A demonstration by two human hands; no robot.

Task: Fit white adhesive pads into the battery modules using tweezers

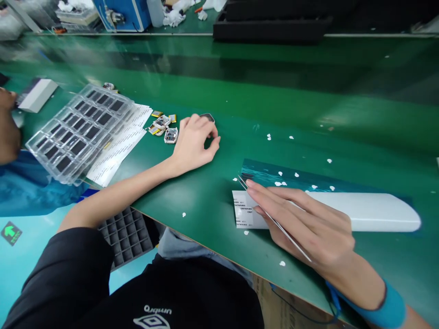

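My right hand (308, 224) is closed around a pair of thin metal tweezers (290, 236), whose tips point up and left. Below those tips lies a white sheet of labels (243, 210) with rows of small dark print, its long white part running right under my hand. My left hand (195, 141) rests on the green table with its fingers curled and thumb and forefinger close together; what they hold, if anything, is hidden. Just behind its knuckles a dark rounded piece (208, 117) partly shows. Small white device housings (170, 135) with yellow-edged parts sit left of that hand.
Clear compartment trays (78, 132) of dark rectangular pieces stand at the left on printed white sheets (118, 157). Small white scraps (329, 161) dot the green table. A black tray (270, 27) and a blue box (123, 16) are at the back. Another person's blue sleeve (30, 183) is at far left.
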